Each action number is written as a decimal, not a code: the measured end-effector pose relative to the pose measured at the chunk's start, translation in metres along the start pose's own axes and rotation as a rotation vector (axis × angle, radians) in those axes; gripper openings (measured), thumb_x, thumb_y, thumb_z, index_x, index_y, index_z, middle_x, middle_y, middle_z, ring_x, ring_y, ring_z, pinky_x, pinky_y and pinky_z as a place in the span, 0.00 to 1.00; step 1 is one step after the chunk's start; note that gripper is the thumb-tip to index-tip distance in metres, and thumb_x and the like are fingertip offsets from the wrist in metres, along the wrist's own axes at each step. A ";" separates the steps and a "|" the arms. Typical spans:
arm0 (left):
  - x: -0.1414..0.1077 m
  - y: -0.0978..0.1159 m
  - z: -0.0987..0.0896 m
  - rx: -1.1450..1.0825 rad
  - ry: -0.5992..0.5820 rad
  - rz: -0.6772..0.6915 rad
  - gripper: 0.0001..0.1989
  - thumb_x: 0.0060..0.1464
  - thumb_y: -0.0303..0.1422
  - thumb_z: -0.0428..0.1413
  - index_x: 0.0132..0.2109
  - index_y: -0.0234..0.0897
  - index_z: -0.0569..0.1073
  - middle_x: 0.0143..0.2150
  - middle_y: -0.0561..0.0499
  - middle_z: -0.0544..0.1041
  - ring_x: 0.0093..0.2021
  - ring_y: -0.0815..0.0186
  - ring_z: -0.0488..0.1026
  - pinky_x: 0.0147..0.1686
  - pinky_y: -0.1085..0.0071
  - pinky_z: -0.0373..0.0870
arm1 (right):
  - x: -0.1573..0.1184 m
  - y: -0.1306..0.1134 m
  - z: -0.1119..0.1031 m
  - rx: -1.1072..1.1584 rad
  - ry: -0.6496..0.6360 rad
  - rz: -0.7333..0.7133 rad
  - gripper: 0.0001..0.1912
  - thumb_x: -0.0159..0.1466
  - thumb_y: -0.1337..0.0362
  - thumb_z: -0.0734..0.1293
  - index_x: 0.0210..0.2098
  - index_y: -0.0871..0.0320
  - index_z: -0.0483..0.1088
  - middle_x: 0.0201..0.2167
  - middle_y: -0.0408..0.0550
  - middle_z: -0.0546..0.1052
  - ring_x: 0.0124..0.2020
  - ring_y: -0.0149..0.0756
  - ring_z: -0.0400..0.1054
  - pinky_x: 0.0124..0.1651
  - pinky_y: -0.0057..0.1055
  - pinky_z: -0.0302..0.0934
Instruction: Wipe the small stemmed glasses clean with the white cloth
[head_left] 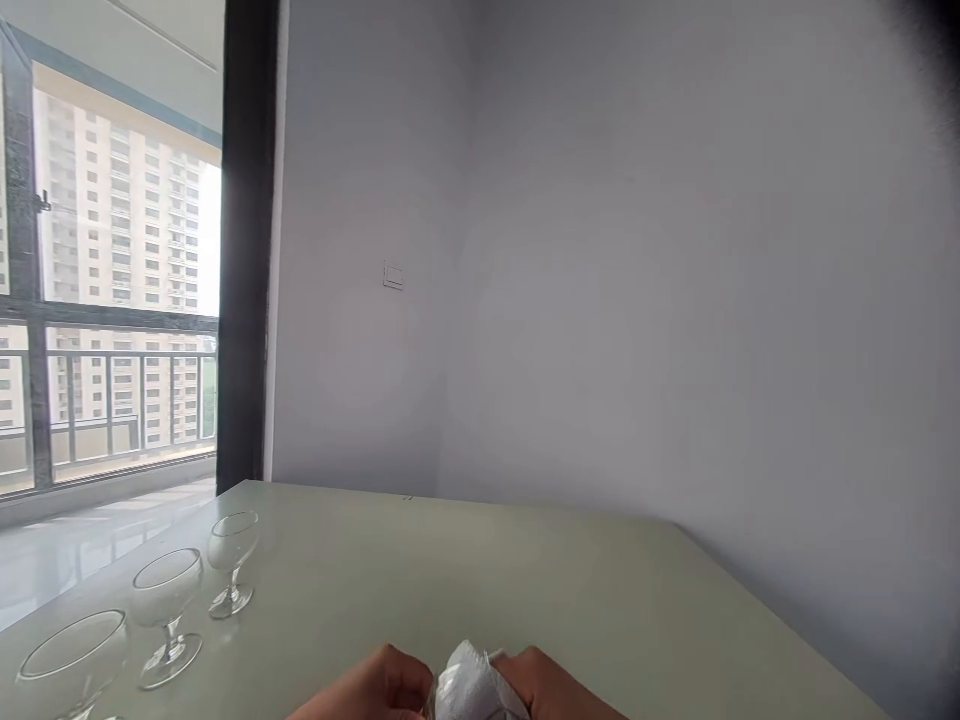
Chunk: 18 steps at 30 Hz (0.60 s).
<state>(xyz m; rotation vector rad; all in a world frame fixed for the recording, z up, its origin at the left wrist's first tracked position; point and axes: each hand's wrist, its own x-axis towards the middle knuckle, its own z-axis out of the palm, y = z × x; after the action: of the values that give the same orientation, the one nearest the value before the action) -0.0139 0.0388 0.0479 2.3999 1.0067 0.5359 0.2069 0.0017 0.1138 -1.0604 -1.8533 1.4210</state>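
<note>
At the bottom edge, my left hand (pixel 379 685) and my right hand (pixel 559 688) are close together, both cut off by the frame. A white cloth (pixel 476 685) is bunched between them, and my right hand is closed on it. My left hand has its fingers curled around something with a clear, shiny edge beside the cloth; it looks like a glass, mostly hidden. Over on the left stand three clear stemmed glasses in a row: a near one (pixel 75 655) partly out of frame, a middle one (pixel 169 610) and a far one (pixel 233 560), all upright.
A pale green, glossy table (pixel 420 570) spreads out ahead of me. Behind it is a grey wall (pixel 637 300) with a switch plate (pixel 393 275). To the left are a dark door frame (pixel 249 240) and a window with a railing (pixel 127 400).
</note>
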 end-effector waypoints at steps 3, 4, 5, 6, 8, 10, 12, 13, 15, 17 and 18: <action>0.001 0.005 -0.002 0.274 0.371 0.029 0.11 0.56 0.39 0.52 0.41 0.39 0.74 0.32 0.54 0.77 0.34 0.67 0.73 0.33 0.74 0.67 | 0.009 0.014 0.001 0.200 0.177 0.025 0.10 0.46 0.64 0.71 0.29 0.59 0.74 0.19 0.38 0.65 0.23 0.28 0.54 0.27 0.25 0.48; 0.001 0.007 -0.003 0.427 0.526 0.094 0.11 0.55 0.38 0.53 0.44 0.42 0.73 0.35 0.54 0.78 0.37 0.65 0.73 0.39 0.70 0.67 | 0.015 0.022 0.003 0.349 0.225 0.015 0.11 0.46 0.62 0.72 0.29 0.60 0.74 0.19 0.39 0.65 0.23 0.27 0.54 0.27 0.25 0.49; 0.001 0.008 -0.004 0.575 0.654 0.170 0.12 0.54 0.36 0.54 0.47 0.43 0.71 0.36 0.54 0.78 0.40 0.63 0.72 0.45 0.67 0.64 | 0.021 0.029 0.007 0.503 0.250 0.003 0.13 0.46 0.61 0.72 0.30 0.61 0.73 0.20 0.39 0.65 0.22 0.27 0.54 0.28 0.25 0.49; 0.000 0.008 -0.006 0.692 0.738 0.244 0.12 0.54 0.34 0.54 0.47 0.44 0.71 0.36 0.55 0.78 0.41 0.63 0.72 0.48 0.64 0.61 | 0.026 0.036 0.011 0.636 0.256 -0.003 0.16 0.46 0.58 0.73 0.30 0.61 0.73 0.20 0.40 0.66 0.22 0.27 0.54 0.28 0.25 0.50; -0.001 0.006 -0.008 0.770 0.772 0.311 0.07 0.55 0.32 0.53 0.42 0.43 0.72 0.30 0.57 0.77 0.35 0.65 0.71 0.47 0.64 0.60 | 0.033 0.044 0.019 0.746 0.234 0.002 0.20 0.44 0.55 0.74 0.31 0.63 0.73 0.19 0.40 0.65 0.20 0.26 0.53 0.26 0.25 0.49; -0.001 0.003 -0.009 0.658 0.663 0.252 0.05 0.56 0.33 0.52 0.39 0.43 0.73 0.27 0.57 0.75 0.29 0.67 0.69 0.39 0.68 0.62 | 0.031 0.042 0.024 0.632 0.226 -0.015 0.20 0.44 0.55 0.74 0.32 0.63 0.73 0.18 0.39 0.64 0.20 0.26 0.53 0.26 0.26 0.48; 0.000 0.002 -0.010 0.415 0.514 0.103 0.09 0.56 0.40 0.52 0.36 0.42 0.73 0.25 0.56 0.73 0.27 0.68 0.66 0.31 0.72 0.61 | 0.022 0.032 0.021 0.408 0.217 -0.069 0.15 0.47 0.61 0.72 0.33 0.62 0.74 0.20 0.40 0.65 0.23 0.28 0.55 0.28 0.26 0.50; 0.000 0.003 -0.010 0.242 0.427 0.009 0.13 0.55 0.44 0.51 0.33 0.41 0.73 0.24 0.56 0.71 0.26 0.69 0.65 0.29 0.73 0.60 | 0.015 0.025 0.016 0.290 0.193 -0.087 0.12 0.49 0.64 0.70 0.34 0.61 0.74 0.22 0.40 0.66 0.25 0.28 0.56 0.29 0.26 0.50; 0.002 0.007 -0.008 -0.172 0.206 -0.137 0.23 0.49 0.54 0.50 0.29 0.37 0.72 0.20 0.56 0.66 0.23 0.71 0.61 0.24 0.75 0.57 | 0.002 0.012 0.003 0.095 0.101 -0.085 0.10 0.50 0.68 0.67 0.33 0.59 0.74 0.23 0.39 0.67 0.26 0.28 0.56 0.29 0.25 0.50; 0.003 0.012 -0.006 -0.510 -0.054 -0.171 0.31 0.43 0.61 0.49 0.26 0.34 0.71 0.18 0.57 0.62 0.20 0.73 0.58 0.21 0.76 0.54 | -0.008 0.002 -0.010 -0.015 -0.015 -0.052 0.08 0.49 0.70 0.67 0.30 0.58 0.74 0.21 0.37 0.65 0.24 0.27 0.55 0.26 0.24 0.48; 0.003 0.014 -0.004 -0.579 -0.140 -0.158 0.34 0.41 0.63 0.47 0.26 0.33 0.71 0.17 0.57 0.61 0.20 0.73 0.57 0.20 0.77 0.53 | -0.010 0.000 -0.016 -0.049 -0.053 -0.045 0.07 0.48 0.70 0.67 0.29 0.59 0.73 0.21 0.37 0.65 0.24 0.27 0.55 0.25 0.24 0.47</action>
<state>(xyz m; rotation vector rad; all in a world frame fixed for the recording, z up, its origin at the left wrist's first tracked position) -0.0065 0.0335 0.0594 1.8040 0.8307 0.5087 0.2249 0.0011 0.1184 -1.0067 -1.9463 1.3964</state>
